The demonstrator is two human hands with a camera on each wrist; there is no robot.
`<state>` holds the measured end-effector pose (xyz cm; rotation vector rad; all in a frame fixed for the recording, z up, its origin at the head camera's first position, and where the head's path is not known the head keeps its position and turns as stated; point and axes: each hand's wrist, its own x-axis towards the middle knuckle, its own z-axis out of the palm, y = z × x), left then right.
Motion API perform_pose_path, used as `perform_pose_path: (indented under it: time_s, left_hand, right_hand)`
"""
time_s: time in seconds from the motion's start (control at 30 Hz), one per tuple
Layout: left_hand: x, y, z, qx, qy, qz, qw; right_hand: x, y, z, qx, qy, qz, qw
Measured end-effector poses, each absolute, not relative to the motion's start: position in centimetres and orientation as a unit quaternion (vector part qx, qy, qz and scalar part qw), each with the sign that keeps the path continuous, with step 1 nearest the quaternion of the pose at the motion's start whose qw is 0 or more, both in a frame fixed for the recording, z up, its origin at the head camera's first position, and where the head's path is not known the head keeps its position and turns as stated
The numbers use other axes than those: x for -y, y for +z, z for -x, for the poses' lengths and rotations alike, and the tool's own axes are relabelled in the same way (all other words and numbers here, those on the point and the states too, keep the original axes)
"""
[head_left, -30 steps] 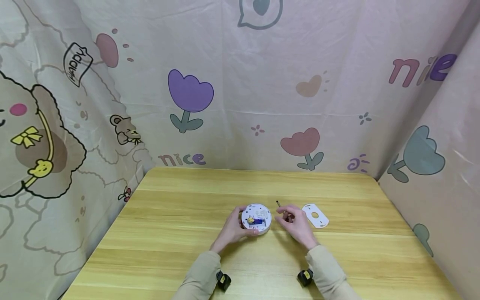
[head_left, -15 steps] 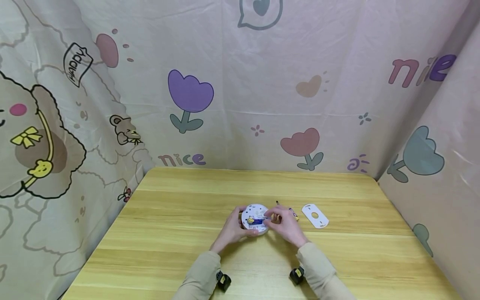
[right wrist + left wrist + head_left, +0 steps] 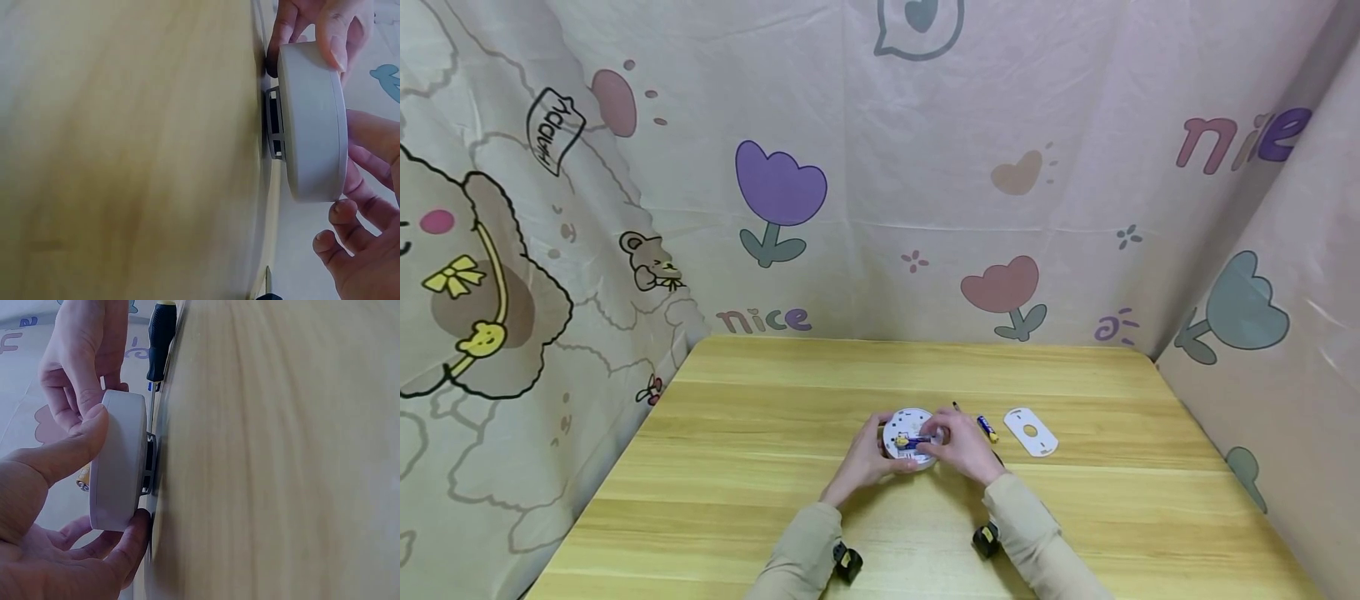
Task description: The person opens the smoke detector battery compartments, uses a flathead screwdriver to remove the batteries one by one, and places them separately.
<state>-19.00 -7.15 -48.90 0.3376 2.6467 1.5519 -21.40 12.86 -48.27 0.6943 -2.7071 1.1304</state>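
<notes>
Currently, the left hand grips the round white plastic device by its rim, over the pale wooden table. The right hand bends its fingers at the device's face, beside a blue-and-yellow cylindrical battery; whether they pinch anything cannot be told.

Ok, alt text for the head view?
Left hand grips a round white plastic device; right hand reaches over its face. To the right, on the light wooden table, lie a blue cylindrical battery and a flat white plate.
</notes>
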Motion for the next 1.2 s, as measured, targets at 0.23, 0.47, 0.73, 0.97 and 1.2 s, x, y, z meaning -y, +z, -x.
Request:
perform_pose_path:
  time_s: [0.23, 0.47, 0.73, 0.97, 1.2]
  left_hand:
    - [7.2, -49.0, 19.1, -0.859, 0.5, -0.11, 0.025]
    - [7.2, -49.0, 19.1, -0.857, 0.502, -0.112, 0.024]
    - [7.2, -49.1, 19.2, -0.855, 0.505, -0.113, 0.024]
    - [7.2, -49.1, 19.2, -0.855, 0.505, -0.116, 0.025]
    - [7.2, -49.0, 19.1, -0.853, 0.507, -0.118, 0.022]
  right_hand:
    - [-12.8, -48.3, 21.8, 0.906, 0.349, -0.237, 0.046]
    - [-12.5, -48.1, 22.1, 0.907, 0.333, -0.255, 0.042]
    - [-12.4, -48.5, 22.5, 0.903, 0.317, -0.286, 0.054]
    - [-12.4, -48.4, 22.5, 0.904, 0.292, -0.305, 0.06]
    - [-12.1, -48.5, 22.4, 0.91, 0.265, -0.311, 0.072]
